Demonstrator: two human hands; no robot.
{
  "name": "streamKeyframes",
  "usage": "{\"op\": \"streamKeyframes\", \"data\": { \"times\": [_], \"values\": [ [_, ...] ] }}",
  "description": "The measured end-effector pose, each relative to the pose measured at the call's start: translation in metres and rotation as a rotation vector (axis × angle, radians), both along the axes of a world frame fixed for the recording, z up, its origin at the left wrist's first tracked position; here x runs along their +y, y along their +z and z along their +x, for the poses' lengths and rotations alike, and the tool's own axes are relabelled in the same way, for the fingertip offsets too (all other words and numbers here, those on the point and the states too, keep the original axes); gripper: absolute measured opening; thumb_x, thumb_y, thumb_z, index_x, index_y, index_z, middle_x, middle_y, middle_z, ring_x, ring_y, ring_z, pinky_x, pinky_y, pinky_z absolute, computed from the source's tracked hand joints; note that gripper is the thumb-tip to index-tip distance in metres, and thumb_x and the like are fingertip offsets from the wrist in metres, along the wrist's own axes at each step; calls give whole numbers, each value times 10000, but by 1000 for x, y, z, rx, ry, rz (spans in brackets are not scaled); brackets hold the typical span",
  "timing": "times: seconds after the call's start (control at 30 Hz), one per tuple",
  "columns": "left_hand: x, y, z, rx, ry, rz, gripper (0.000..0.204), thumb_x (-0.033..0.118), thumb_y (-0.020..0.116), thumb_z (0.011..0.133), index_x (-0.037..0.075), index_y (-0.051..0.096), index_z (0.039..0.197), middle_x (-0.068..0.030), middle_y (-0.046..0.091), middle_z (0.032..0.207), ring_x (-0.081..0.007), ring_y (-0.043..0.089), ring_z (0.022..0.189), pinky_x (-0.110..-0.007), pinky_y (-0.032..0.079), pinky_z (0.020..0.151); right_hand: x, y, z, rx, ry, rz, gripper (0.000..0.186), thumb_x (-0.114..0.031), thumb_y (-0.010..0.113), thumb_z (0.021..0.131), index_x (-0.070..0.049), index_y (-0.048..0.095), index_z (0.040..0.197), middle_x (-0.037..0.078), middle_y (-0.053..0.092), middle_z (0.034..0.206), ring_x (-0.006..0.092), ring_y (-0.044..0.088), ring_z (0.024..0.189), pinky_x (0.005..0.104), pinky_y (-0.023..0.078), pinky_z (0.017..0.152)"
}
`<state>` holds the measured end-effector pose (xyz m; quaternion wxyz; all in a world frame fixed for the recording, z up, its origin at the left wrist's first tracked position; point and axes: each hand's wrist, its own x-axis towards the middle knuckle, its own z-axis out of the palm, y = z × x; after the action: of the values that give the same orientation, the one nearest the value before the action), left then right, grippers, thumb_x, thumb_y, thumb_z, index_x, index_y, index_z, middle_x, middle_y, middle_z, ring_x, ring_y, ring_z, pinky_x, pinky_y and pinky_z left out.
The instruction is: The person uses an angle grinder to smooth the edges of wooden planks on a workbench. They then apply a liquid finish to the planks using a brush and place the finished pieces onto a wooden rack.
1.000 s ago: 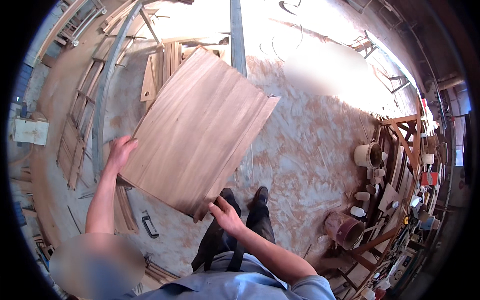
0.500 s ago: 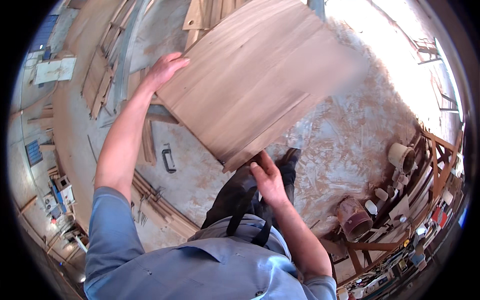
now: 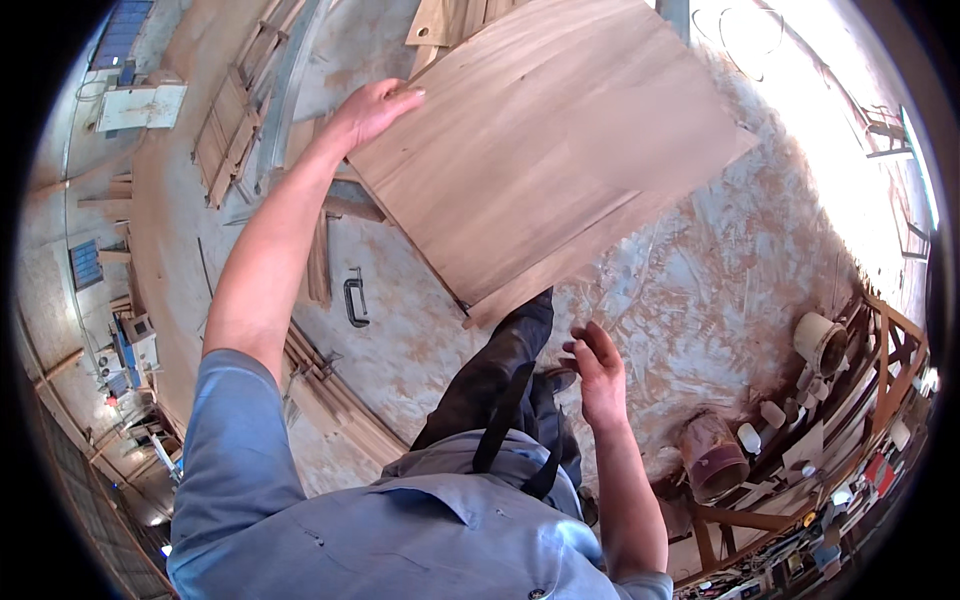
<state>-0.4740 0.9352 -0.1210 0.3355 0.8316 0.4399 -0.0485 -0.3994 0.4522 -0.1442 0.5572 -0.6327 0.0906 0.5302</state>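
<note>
A broad wooden panel (image 3: 500,170) slants across the upper middle, its boards running diagonally; part of its right side is blurred. My left hand (image 3: 375,112) grips its upper left edge, thumb resting on the face and the other fingers mostly out of sight behind. Its near corner reaches my raised knee or thigh. To the right of my legs, my right hand (image 3: 598,375) hangs free of the panel, fingers loosely curled and apart, with nothing visible in them.
A black G-clamp (image 3: 355,298) lies on the floor left of my legs, near lengths of timber (image 3: 340,400). Wooden frames (image 3: 232,140) lie farther left. At right stand a dirty bucket (image 3: 714,457), a whitish bucket (image 3: 820,343) and a cluttered rack (image 3: 885,375).
My right hand has let go of the panel's near edge and moved right, away from it. My left hand still holds the panel; the whole view has shifted slightly.
</note>
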Motion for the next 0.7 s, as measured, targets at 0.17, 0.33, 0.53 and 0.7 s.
{"op": "streamKeyframes", "data": {
  "times": [0.17, 0.33, 0.53, 0.7],
  "values": [
    [15, 6, -3, 19, 29, 327, 568, 411, 631, 927, -9, 576, 1305, -176, 689, 1141, -281, 624, 1132, -378, 465, 981, -87, -8, -5, -41, -164, -150, 281, -65, 560, 966, 14, 584, 1235, 85, 631, 969, 163, 628, 790, 338, 567, 735],
    [-48, 74, 12, -372, -97, 789, 524, 269, 611, 969, 44, 479, 1424, -161, 527, 1427, -308, 499, 1316, -391, 395, 1090, -185, 1, -42, -191, -276, -138, 311, 22, 461, 925, -57, 630, 1174, 7, 568, 803, 94, 503, 669, 276, 453, 568],
    [-289, 118, 62, -781, -665, 920, 522, 111, 572, 968, 1, 415, 1453, -200, 479, 1448, -368, 447, 1340, -428, 346, 1128, -302, 6, -104, -230, -615, -99, 152, -162, 548, 985, -46, 629, 1039, -16, 549, 699, 78, 501, 578, 274, 441, 517],
    [-533, 30, 27, -600, -1193, 504, 568, 130, 577, 901, -30, 422, 1423, -239, 455, 1444, -395, 401, 1363, -473, 275, 1160, -446, 12, -196, -216, -975, -163, 235, -266, 579, 963, -38, 632, 943, 10, 544, 640, 103, 522, 532, 294, 461, 484]
  ]
}}
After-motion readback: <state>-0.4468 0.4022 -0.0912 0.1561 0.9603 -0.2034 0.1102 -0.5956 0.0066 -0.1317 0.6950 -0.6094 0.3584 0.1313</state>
